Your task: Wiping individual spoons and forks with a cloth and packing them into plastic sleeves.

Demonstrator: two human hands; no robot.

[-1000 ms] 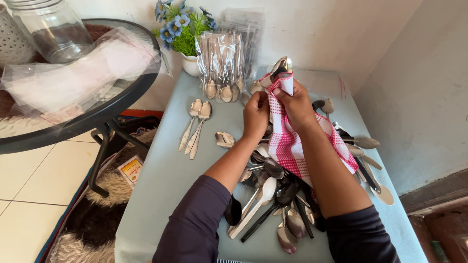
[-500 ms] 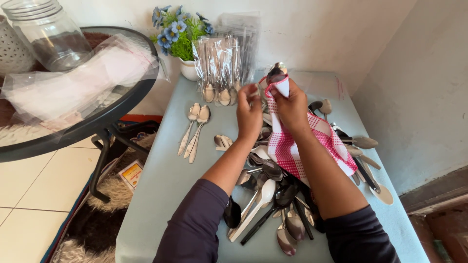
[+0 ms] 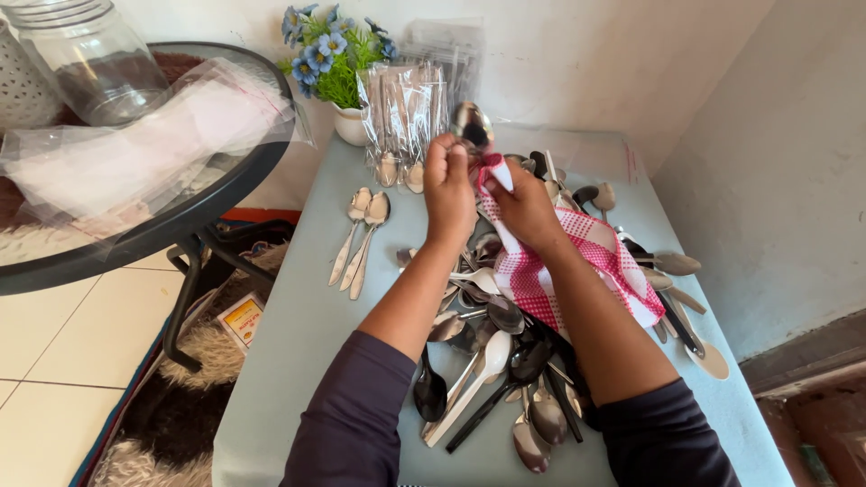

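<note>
Spoon [image 3: 471, 124] stands upright above the tabletop [image 3: 298, 343], bowl up, long axis near vertical, its handle running down between both hands. Left hand [image 3: 448, 188] has its fingers closed around the handle just under the bowl; right hand [image 3: 525, 209] is closed on the red-and-white checked cloth [image 3: 577, 261], which wraps the handle's lower part and trails down over the right forearm. Both hands touch the spoon, the left nearer the bowl. Below lies a heap of loose cutlery [image 3: 492, 361]; 3 spoons [image 3: 361, 236] lie apart to the left, and bagged spoons [image 3: 403, 122] stand just behind, beside a flower pot [image 3: 329, 63].
</note>
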